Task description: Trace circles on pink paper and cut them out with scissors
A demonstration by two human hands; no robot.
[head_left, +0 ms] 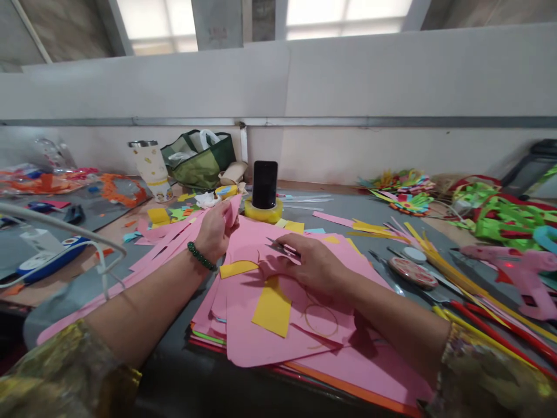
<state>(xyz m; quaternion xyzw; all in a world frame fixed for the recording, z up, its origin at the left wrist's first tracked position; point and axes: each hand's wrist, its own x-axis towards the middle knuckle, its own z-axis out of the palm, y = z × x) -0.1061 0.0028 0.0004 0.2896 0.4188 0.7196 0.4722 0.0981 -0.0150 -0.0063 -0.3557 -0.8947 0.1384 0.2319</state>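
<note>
My left hand (215, 232), a green bead bracelet at its wrist, is raised with its fingers closed on a small pink paper piece (234, 210). Over the paper stack, my right hand (311, 261) is closed around scissors (281, 248). Their dark blades point left, and the palm hides the handles. Beneath both hands lies a stack of pink paper sheets (248, 342), with other colours showing at its edges. On top rest a yellow paper strip (274, 310), a curved yellow scrap (237, 268) and a pink piece with a ring outline (319, 322).
A phone (265, 184) stands upright in a tape roll (263, 213) behind the stack. To the right are a pink glue gun (517, 267), red-handled pliers (505, 325) and yellow strips. At left stand a tumbler (152, 171) and a green bag (202, 159); a white cable (102, 255) crosses.
</note>
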